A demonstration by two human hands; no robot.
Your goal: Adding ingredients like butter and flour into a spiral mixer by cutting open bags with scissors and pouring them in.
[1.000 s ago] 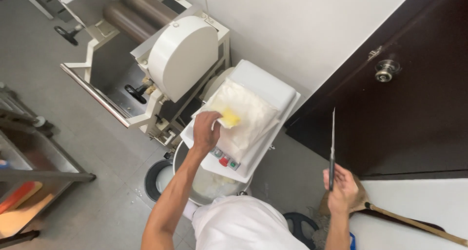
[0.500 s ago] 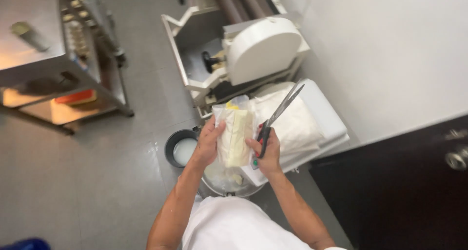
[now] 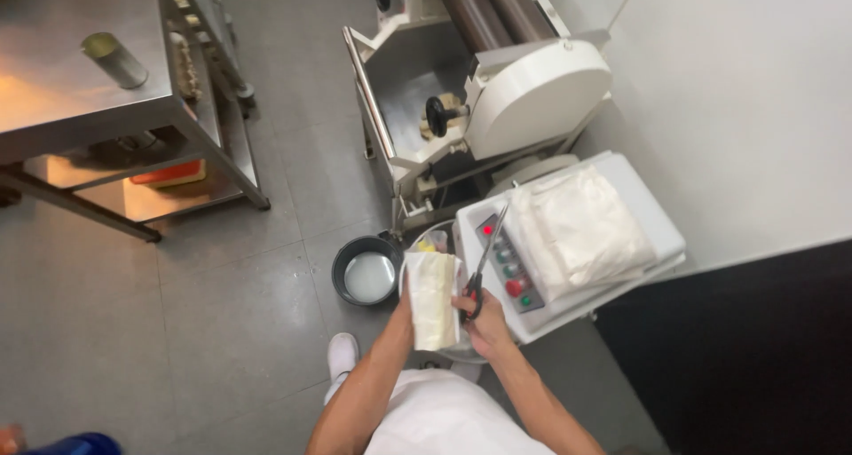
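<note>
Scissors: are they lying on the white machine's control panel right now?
No, the scissors are in the right hand, blades pointing up beside the pale wrapped block that the left hand holds.

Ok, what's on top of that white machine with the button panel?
On the white machine lies a folded white cloth or bag, covering most of its lid. Beside it the button panel shows, partly crossed by the scissors. What lies under the cloth is hidden.

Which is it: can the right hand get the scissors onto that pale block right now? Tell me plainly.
Probably yes. The right hand holds the scissors right beside the pale wrapped block, which the left hand holds up; nothing lies between them, though the blades point up and away.
</note>
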